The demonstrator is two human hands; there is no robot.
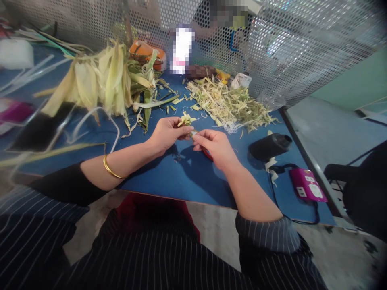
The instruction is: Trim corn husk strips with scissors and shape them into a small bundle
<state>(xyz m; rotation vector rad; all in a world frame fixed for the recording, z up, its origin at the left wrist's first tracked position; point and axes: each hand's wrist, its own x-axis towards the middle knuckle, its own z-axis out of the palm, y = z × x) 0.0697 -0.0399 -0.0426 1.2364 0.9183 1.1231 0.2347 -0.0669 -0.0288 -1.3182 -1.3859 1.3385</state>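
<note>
My left hand (165, 135) is closed, pinching a small flower-like bunch of pale yellow-green corn husk strips (186, 119) between thumb and fingers. Close beside it, my right hand (215, 146) has thumb and forefinger pressed together at the lower end of the bunch, where something small and pale shows; I cannot make out what it is. Under the right hand a red curved handle (208, 154) peeks out, mostly hidden. Both hands are just above the blue table (184, 177).
Corn husks (104, 82) lie at the back left near an orange pouch (148, 52). Shredded husk (232, 102) is heaped before a perforated metal screen (272, 52). A black cylinder (270, 146) and a purple box (307, 185) with a cord lie right.
</note>
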